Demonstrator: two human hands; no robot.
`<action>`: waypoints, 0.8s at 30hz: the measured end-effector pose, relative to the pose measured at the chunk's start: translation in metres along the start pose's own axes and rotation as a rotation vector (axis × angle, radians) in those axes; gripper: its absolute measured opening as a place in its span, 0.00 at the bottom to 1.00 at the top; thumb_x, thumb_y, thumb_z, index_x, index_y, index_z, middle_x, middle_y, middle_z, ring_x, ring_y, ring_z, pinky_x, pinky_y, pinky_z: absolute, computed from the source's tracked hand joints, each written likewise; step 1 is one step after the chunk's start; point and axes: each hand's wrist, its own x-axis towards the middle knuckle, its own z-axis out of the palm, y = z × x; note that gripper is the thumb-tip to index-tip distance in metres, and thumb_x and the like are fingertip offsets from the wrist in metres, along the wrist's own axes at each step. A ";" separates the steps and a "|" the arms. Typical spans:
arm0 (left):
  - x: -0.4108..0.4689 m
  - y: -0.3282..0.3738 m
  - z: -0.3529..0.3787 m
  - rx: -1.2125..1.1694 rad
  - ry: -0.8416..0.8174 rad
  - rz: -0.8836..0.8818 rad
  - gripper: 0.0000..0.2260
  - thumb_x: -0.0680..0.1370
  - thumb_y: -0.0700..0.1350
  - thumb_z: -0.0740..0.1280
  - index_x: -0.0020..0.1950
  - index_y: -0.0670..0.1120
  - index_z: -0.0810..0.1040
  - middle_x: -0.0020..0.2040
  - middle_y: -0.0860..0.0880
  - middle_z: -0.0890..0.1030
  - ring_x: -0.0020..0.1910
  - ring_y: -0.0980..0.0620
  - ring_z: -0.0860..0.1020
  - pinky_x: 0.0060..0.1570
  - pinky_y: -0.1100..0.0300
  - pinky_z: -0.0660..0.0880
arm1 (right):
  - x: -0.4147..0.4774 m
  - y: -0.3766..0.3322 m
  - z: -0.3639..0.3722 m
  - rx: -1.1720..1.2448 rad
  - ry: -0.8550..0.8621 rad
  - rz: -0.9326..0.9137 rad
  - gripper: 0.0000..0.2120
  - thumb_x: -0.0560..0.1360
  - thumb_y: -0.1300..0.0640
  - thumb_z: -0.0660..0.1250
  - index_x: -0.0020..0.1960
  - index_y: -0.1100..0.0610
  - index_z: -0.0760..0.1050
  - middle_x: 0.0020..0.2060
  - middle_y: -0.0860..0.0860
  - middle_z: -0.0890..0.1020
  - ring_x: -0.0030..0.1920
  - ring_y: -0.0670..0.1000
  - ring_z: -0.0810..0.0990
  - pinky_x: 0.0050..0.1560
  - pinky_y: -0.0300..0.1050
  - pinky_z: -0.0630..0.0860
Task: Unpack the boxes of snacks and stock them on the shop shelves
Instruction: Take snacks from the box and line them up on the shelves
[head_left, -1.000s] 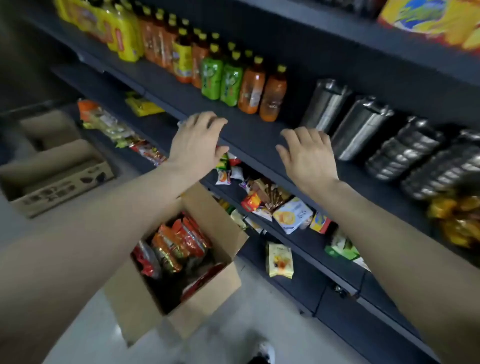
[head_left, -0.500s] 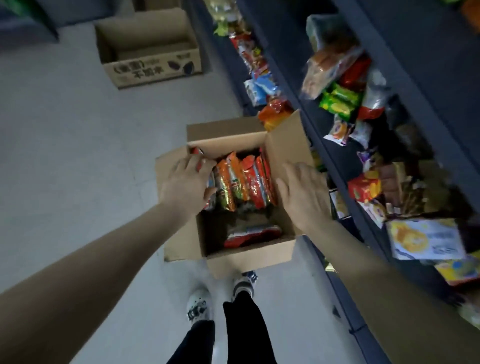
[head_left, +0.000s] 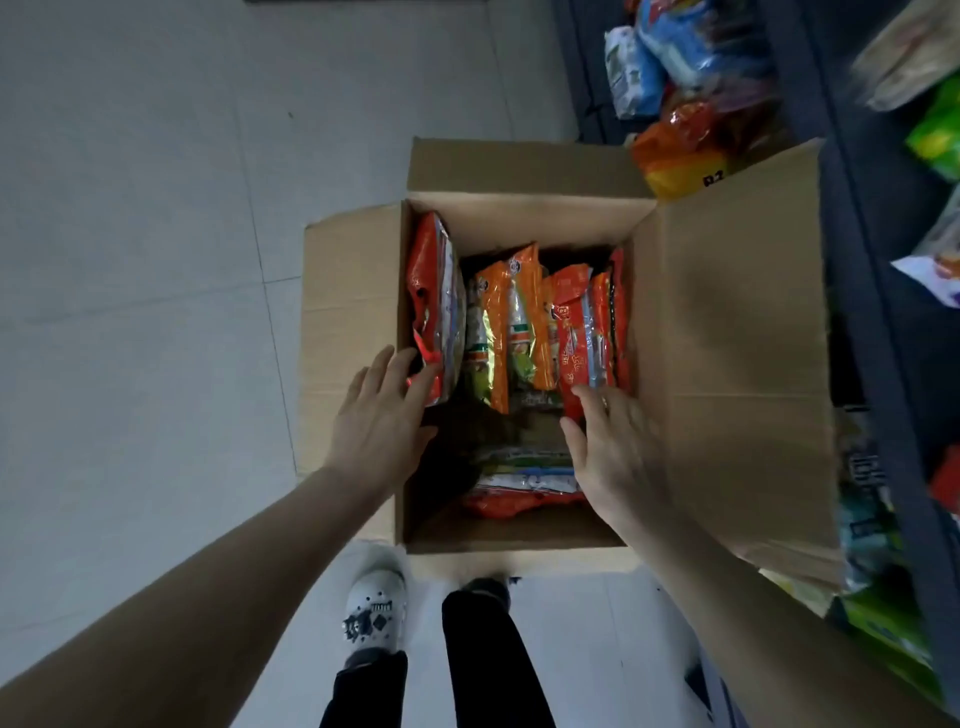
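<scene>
Reaching into cardboard box (head_left: 727, 338) on floor (head_left: 156, 260) beside shelves (head_left: 878, 291). Touching upright snack packets (head_left: 519, 322) with left hand (head_left: 379, 421), fingers spread, and right hand (head_left: 618, 452), fingers straight, close together. Shadowing box bottom; cutting off blurred shelf goods (head_left: 691, 57) at right.

My white shoe (head_left: 375, 608) and the open cardboard box (head_left: 727, 338) stand on the pale tiled floor (head_left: 156, 234), just beside dark shelves (head_left: 872, 322) bearing snack bags (head_left: 691, 57).

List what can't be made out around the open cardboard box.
Head view only.
Floor of the brown cardboard box: hidden by upright orange foil snack packets and shadow.
Colourful shelf bags: blurred, some cut by right edge.
Right foot: mostly hidden by box flap, trouser leg.
</scene>
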 end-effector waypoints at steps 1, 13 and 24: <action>0.009 -0.003 0.007 -0.002 0.007 -0.002 0.34 0.73 0.52 0.73 0.76 0.47 0.63 0.74 0.41 0.65 0.75 0.38 0.61 0.71 0.43 0.62 | 0.004 0.002 0.011 -0.003 -0.005 -0.010 0.19 0.80 0.48 0.66 0.65 0.59 0.75 0.58 0.58 0.80 0.58 0.59 0.79 0.55 0.57 0.78; 0.086 -0.036 0.081 0.089 0.090 0.016 0.40 0.74 0.63 0.65 0.80 0.48 0.53 0.80 0.41 0.50 0.79 0.41 0.44 0.76 0.43 0.46 | 0.045 0.006 0.099 -0.023 -0.118 -0.001 0.18 0.80 0.48 0.62 0.64 0.57 0.73 0.53 0.56 0.78 0.53 0.57 0.77 0.52 0.54 0.76; 0.091 -0.042 0.087 0.142 0.030 0.036 0.37 0.78 0.64 0.57 0.80 0.47 0.48 0.80 0.40 0.47 0.78 0.40 0.40 0.76 0.41 0.45 | 0.023 0.019 0.094 -0.005 -0.266 0.219 0.20 0.79 0.49 0.65 0.68 0.54 0.69 0.61 0.57 0.76 0.58 0.59 0.78 0.56 0.56 0.78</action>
